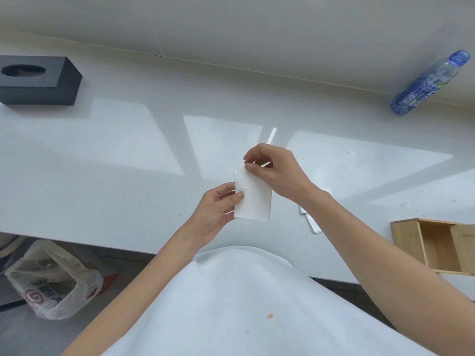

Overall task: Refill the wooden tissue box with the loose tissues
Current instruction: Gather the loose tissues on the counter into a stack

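Observation:
A folded white tissue point(254, 201) is held above the pale counter near its front edge. My left hand point(216, 214) grips its left side with the thumb on top. My right hand point(272, 170) pinches its upper corner between thumb and fingers. More loose tissues point(312, 222) lie flat on the counter, partly hidden under my right forearm. The open wooden tissue box point(434, 245) sits at the counter's front right, its inside showing bare and partly cut off by the frame edge.
A dark tissue box cover point(38, 79) with an oval slot stands at the back left. A blue plastic bottle point(429, 83) lies by the wall at the back right. Below the counter point(102, 163) on the left sits a plastic bag point(51, 278).

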